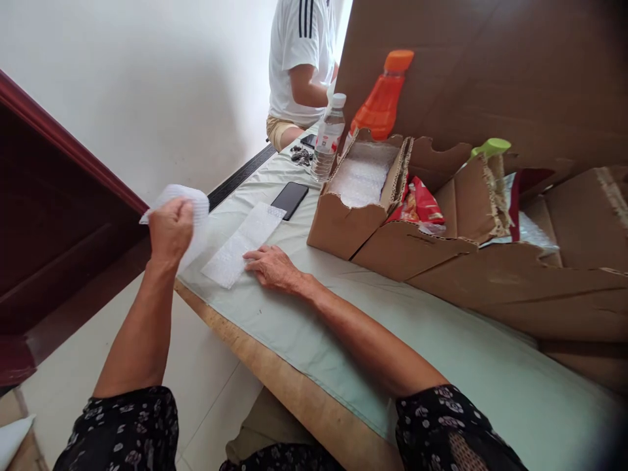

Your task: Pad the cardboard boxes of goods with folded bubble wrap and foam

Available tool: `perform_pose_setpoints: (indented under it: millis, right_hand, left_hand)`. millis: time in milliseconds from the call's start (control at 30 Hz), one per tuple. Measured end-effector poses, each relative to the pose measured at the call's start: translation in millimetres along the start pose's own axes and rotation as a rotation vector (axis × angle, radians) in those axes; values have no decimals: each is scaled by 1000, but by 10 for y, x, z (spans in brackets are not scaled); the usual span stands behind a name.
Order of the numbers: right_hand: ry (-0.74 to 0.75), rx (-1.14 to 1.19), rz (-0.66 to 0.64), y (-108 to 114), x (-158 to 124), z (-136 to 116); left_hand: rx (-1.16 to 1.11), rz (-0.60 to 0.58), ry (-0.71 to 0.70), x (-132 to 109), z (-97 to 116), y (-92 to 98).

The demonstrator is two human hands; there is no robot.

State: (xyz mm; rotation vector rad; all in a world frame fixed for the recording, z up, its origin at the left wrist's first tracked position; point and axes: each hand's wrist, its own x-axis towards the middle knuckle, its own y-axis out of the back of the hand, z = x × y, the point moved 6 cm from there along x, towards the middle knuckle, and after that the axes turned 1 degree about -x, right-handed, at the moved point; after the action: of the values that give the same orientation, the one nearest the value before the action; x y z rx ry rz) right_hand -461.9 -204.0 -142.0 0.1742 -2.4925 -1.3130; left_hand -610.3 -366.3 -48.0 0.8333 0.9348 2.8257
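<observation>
My left hand is raised at the table's left edge, its fingers closed around a white translucent wrap sheet that hangs behind and beside the fist. A flat strip of bubble wrap lies on the green cloth. My right hand rests with its fingers spread, the fingertips on the strip's right edge. The far end of the strip touches a black phone.
Cardboard boxes on the right hold bubble wrap and a red packet. A water bottle and an orange bottle stand behind. A person in a white shirt sits at the far end.
</observation>
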Motion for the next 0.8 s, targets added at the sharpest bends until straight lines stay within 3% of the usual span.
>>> perform_pose_setpoints:
  millis: [100,233,300,400,600,700,800]
  right_hand:
    - [-24,-117,39,-4,-69,4]
    - [-95,-111,105,-19,-229,55]
    - [-107,-105,117,-34,-295,64]
    - [-119,-89,129,-40,-337,72]
    - [-122,-52,139,-28,-337,77]
    - [-123,-41,132,-25,-345,76]
    - [-132,-28,124,-23,-349,80]
  left_hand:
    - [362,-235,-204,-165,330,-464]
    - [605,-458,-199,-463,454,-1116]
    - [661,-561,-201,-574,469,-1315]
    - [699,-633,-221,-591,491,-1416]
    - [847,-786,-166,-396,504,-1533]
    - [878,-786,-134,-314,558,-1570]
    - [913,-722,-75,-194,623,-1480]
